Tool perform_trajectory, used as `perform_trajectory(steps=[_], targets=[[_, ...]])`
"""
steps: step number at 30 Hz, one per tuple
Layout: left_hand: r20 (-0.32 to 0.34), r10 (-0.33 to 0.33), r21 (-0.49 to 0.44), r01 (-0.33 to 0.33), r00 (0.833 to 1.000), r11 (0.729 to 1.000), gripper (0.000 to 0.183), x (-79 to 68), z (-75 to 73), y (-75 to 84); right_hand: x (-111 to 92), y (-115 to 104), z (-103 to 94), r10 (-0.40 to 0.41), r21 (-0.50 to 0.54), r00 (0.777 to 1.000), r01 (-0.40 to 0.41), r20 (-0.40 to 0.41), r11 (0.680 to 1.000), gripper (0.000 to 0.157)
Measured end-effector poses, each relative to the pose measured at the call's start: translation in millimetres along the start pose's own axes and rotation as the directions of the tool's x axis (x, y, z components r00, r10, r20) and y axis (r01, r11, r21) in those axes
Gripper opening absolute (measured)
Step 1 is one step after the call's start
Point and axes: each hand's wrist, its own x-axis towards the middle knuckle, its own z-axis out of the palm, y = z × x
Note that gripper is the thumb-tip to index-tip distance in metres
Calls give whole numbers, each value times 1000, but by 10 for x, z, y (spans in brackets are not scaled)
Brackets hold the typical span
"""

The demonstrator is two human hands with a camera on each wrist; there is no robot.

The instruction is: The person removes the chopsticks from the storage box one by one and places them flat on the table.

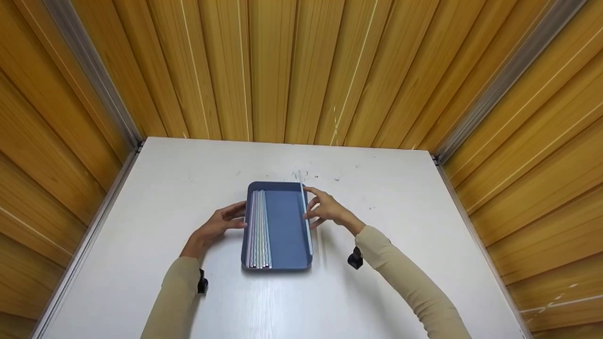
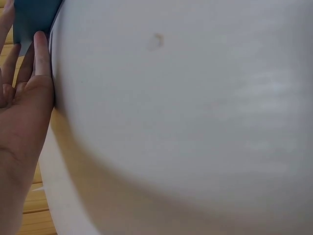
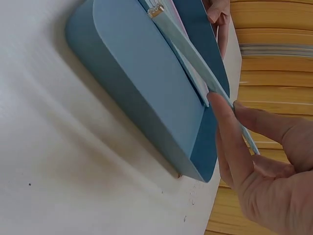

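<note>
A blue rectangular tray stands on the white table. Several long, thin pale sticks lie side by side lengthwise along its left side. My right hand pinches one more pale-blue stick between thumb and fingers, tilted above the tray's right side. In the right wrist view, that stick's end away from the hand has a brownish, metallic-looking tip with fine wires. My left hand rests against the tray's left wall with its fingers and thumb extended; in the left wrist view, the fingertips touch the blue wall.
The white table spreads around the tray, with small dark marks behind it. Yellow wood-patterned walls enclose the back and both sides. Each wrist carries a black device.
</note>
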Motion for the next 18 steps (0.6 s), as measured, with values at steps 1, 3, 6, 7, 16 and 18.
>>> perform_trajectory(steps=[1, 3, 6, 7, 16, 18], targets=[[4, 3, 0, -3, 1000, 1000, 78, 1, -3, -5, -13, 19, -30, 5, 7, 1000, -5, -6, 1000, 87], [6, 4, 2, -4, 1000, 1000, 78, 4, -6, -13, -37, 58, -89, 18, 20, 1000, -17, -16, 1000, 87], [3, 6, -1, -6, 1000, 1000, 78, 6, -10, -18, -62, 116, -175, 30, 39, 999, -29, -29, 999, 87], [2, 6, -2, -6, 1000, 1000, 78, 6, -12, -16, -67, 137, -199, 34, 45, 999, -33, -33, 998, 87], [1, 9, -4, -9, 1000, 1000, 78, -6, 0, -20, -58, 372, -314, 68, 55, 995, -64, -72, 996, 88], [1, 10, -12, -10, 1000, 1000, 78, 1, 4, -23, -33, 439, -311, 79, 55, 995, -75, -68, 996, 88]])
